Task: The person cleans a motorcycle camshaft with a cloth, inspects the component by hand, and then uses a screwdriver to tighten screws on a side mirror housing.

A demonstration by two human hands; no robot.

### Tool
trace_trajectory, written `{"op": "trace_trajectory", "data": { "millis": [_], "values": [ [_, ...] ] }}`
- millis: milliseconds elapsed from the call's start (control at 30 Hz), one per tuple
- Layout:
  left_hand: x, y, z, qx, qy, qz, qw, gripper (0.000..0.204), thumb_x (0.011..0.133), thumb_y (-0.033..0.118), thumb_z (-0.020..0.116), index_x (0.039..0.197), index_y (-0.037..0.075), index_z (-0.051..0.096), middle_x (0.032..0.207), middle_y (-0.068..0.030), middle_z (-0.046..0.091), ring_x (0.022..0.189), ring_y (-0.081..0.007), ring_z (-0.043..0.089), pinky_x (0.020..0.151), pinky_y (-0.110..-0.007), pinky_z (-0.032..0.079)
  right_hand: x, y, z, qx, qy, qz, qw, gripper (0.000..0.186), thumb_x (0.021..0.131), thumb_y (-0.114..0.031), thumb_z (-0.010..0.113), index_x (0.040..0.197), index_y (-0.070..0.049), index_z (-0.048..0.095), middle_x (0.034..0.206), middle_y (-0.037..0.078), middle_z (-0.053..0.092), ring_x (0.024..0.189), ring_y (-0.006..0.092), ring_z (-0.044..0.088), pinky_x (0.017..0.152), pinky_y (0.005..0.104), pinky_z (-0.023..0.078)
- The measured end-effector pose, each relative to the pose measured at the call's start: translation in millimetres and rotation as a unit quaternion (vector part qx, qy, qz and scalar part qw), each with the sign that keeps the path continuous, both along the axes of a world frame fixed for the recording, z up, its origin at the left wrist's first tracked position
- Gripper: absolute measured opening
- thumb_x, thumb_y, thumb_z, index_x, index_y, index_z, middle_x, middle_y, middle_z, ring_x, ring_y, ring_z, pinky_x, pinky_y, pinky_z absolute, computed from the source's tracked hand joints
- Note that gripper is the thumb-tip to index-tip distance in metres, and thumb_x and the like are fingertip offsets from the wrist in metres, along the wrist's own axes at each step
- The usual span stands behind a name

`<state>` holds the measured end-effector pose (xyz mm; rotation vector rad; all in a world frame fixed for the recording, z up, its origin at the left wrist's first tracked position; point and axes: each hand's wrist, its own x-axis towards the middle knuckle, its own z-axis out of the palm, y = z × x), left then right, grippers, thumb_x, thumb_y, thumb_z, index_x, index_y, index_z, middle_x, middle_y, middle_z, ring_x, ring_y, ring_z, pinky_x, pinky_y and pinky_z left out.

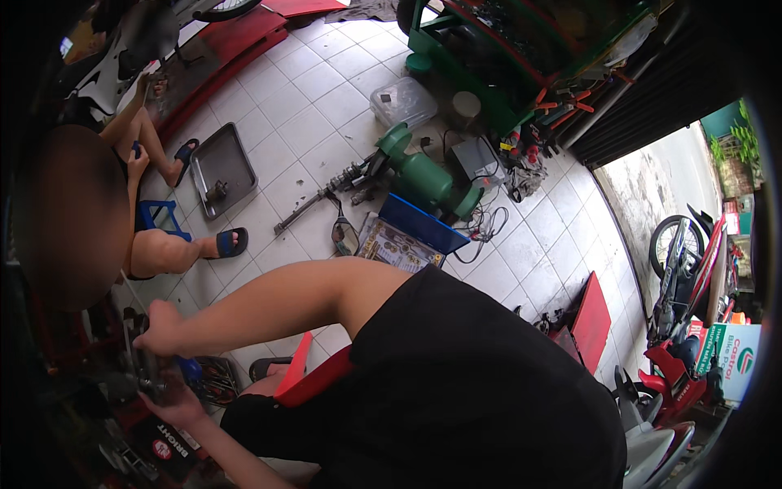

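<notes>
On the left side, my right hand point(160, 328) has its fingers closed around a dark metal part point(145, 363), whose exact kind is lost in shadow. Below it, my left hand point(177, 407) grips the same part from its lower side, with some fingers hidden. My bare right arm crosses the view from a black sleeve. A blue round object point(191, 372) is close beside the part. Just right of that is a dark tray of hand tools point(218, 381). Under my left hand stands a red and black box point(163, 447).
A seated person point(163, 253) is at the left, near a grey metal tray point(247, 147). On the tiled floor lie a mirror point(344, 236), a long metal shaft point(314, 205), an open blue case point(419, 228) and a green bench grinder point(425, 178). A red motorcycle point(680, 391) stands right.
</notes>
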<state>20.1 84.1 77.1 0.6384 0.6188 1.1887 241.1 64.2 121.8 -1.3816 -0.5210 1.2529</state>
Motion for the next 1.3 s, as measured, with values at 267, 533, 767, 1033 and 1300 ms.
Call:
{"op": "trace_trajectory", "data": {
  "millis": [267, 533, 767, 1033, 1300],
  "values": [
    [66.5, -29.3, -98.5, -0.022, 0.481, -0.273, 0.833, 0.067, 0.101, 0.047, 0.046, 0.152, 0.007, 0.029, 0.158, -0.0095, 0.029, 0.142, -0.0322, 0.035, 0.114, -0.055, 0.023, 154.4, -45.7, -183.9, -0.131, 0.042, -0.086, 0.987, 0.031, 0.08, -0.017, 0.077, 0.086, 0.011, 0.065, 0.071, 0.017, 0.068, 0.058, 0.0258, 0.07, 0.047, 0.0345, 0.057],
    [20.9, -50.4, -128.7, -0.162, 0.563, -0.278, 0.762, 0.068, 0.099, 0.038, 0.056, 0.15, 0.001, 0.031, 0.155, -0.0117, 0.033, 0.141, -0.0276, 0.036, 0.113, -0.043, 0.029, 184.0, -106.6, -386.8, -0.423, -0.095, -0.228, 0.872, 0.033, 0.075, -0.027, 0.079, 0.091, 0.002, 0.072, 0.093, 0.022, 0.071, 0.089, 0.0358, 0.07, 0.084, 0.042, 0.054],
    [27.6, -43.7, -145.7, -0.122, 0.573, -0.296, 0.754, 0.061, 0.1, 0.033, 0.056, 0.148, 0.001, 0.036, 0.152, -0.0096, 0.04, 0.138, -0.024, 0.041, 0.11, -0.038, 0.034, 191.2, -113.2, -478.7, -0.366, -0.054, -0.268, 0.889, 0.029, 0.079, -0.023, 0.079, 0.088, 0.004, 0.07, 0.08, 0.017, 0.071, 0.056, 0.0231, 0.069, 0.052, 0.0346, 0.056],
    [26.9, -51.5, -141.7, -0.13, 0.582, -0.301, 0.744, 0.059, 0.1, 0.029, 0.056, 0.148, 0.0, 0.036, 0.152, -0.0112, 0.039, 0.138, -0.0251, 0.04, 0.11, -0.038, 0.036, 195.4, -53.8, -472.1, -0.338, 0.091, -0.299, 0.888, 0.037, 0.08, -0.017, 0.078, 0.103, 0.009, 0.065, 0.088, 0.019, 0.069, 0.064, 0.0245, 0.07, 0.048, 0.0334, 0.06],
    [35.9, -53.8, -140.2, -0.153, 0.557, -0.312, 0.754, 0.06, 0.1, 0.027, 0.056, 0.148, -0.001, 0.035, 0.154, -0.013, 0.035, 0.139, -0.0281, 0.039, 0.11, -0.039, 0.036, 218.6, -52.1, -533.5, -0.361, 0.107, -0.338, 0.863, 0.032, 0.083, -0.011, 0.072, 0.112, 0.001, 0.066, 0.089, 0.015, 0.07, 0.064, 0.0234, 0.07, 0.052, 0.0332, 0.06]
  ]
}}
